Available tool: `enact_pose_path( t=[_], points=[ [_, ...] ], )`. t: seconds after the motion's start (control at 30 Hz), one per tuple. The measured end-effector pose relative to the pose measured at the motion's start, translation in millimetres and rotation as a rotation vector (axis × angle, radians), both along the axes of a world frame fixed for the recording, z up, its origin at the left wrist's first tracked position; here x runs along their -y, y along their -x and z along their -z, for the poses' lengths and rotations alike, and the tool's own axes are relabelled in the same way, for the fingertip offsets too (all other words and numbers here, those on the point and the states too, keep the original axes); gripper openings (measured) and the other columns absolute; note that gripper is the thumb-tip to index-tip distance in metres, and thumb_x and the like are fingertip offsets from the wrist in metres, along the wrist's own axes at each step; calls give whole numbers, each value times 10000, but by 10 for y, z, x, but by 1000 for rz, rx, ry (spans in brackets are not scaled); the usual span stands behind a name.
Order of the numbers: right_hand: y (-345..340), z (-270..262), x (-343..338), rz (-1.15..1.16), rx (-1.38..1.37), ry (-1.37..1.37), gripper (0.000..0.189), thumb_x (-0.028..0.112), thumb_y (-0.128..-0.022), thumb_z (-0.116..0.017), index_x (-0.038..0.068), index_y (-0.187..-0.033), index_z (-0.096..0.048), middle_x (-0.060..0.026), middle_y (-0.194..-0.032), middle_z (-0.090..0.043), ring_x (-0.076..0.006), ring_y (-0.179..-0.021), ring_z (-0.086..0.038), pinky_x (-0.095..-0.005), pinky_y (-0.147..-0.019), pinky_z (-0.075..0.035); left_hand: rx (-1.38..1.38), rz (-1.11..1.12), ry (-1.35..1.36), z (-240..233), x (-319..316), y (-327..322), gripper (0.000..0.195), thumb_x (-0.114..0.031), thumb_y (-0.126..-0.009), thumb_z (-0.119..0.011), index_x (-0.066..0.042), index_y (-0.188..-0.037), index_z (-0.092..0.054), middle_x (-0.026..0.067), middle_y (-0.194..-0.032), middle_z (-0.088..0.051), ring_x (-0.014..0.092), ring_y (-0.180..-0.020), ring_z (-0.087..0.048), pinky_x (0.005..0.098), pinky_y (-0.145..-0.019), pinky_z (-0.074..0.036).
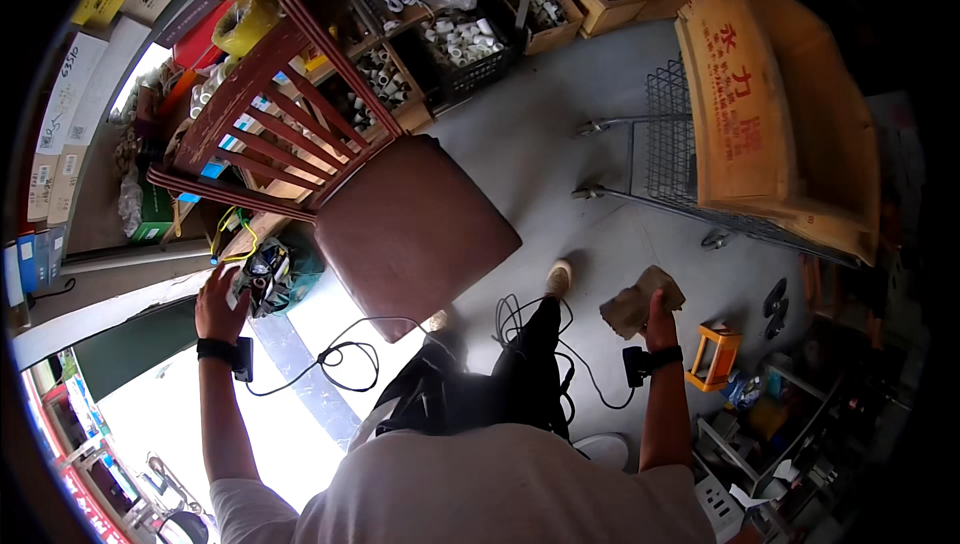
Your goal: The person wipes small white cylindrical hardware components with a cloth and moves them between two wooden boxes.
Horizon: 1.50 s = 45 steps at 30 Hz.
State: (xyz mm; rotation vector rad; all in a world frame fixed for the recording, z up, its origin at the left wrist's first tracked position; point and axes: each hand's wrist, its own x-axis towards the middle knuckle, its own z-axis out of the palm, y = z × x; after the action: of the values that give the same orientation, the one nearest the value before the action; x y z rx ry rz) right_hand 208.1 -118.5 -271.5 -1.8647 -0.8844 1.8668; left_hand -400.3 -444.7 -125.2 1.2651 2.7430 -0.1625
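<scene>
Gripped in my right hand is a folded brownish cloth or sponge-like piece, held above the grey floor; its exact material is unclear. My left hand is raised at the left, fingers apart, holding nothing. A wooden chair with a worn dark red slatted back and a brown padded seat stands ahead, between my hands and a little to the left. Each wrist wears a dark strapped device with a cable running from it.
Looped cables hang near my legs. A wire cart bearing a cardboard box stands at the right. Wooden bins and a black crate of white pipe fittings line the far side. An orange frame is on the floor by my right arm.
</scene>
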Motion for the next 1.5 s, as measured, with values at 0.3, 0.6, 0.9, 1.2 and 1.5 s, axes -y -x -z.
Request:
enact_pose_path(
  t=[0.3,0.6,0.9,1.2,1.5],
  points=[
    [2236,1233,-46,-209,136,-271,615,518,-894,-451,5,-1231,-476,-96,-1089,-595,-199,-1021,-560,-303,-871,-433,-473,119,-316,64,-535,1911,643,-253,-798,-610,-217,-1377,-332,126,-1407,-330,319,-1287,-318,428,-1042,-289],
    [4748,2473,909,-826,620,-747,594,282,-808,-591,218,-1351,-360,-108,-1422,-284,-338,-1305,-250,-514,-1076,-163,-717,85,-7,491,-831,2558,390,-396,-879,-516,-188,-1207,-547,43,-1137,-600,193,-1159,-454,383,-1014,-247],
    [5181,3079,1297,-1706,28,-1223,412,228,-876,-359,321,-1256,-489,51,-1452,-282,-131,-1368,-168,-524,-1100,-38,-742,108,-72,556,-680,2757,411,-421,-882,-523,-212,-1236,-535,-11,-1212,-568,240,-1141,-438,369,-1017,-247],
    [4710,2609,-1,-1336,721,-999,589,273,-872,-449,298,-1416,-223,-45,-1509,-75,-234,-1390,-45,-487,-1099,-37,-889,80,55,554,-813,2537,410,-394,-899,-489,-175,-1246,-515,31,-1188,-578,248,-1102,-487,377,-999,-296],
    [3637,2878,2475,-1793,-313,-814,366,338,-842,-451,357,-1201,-520,34,-1468,-249,-168,-1369,-172,-426,-1113,-90,-654,132,-109,631,-542,3039,398,-149,-897,-499,-124,-1292,-463,40,-1262,-533,164,-1137,-508,292,-985,-353]
  ],
)
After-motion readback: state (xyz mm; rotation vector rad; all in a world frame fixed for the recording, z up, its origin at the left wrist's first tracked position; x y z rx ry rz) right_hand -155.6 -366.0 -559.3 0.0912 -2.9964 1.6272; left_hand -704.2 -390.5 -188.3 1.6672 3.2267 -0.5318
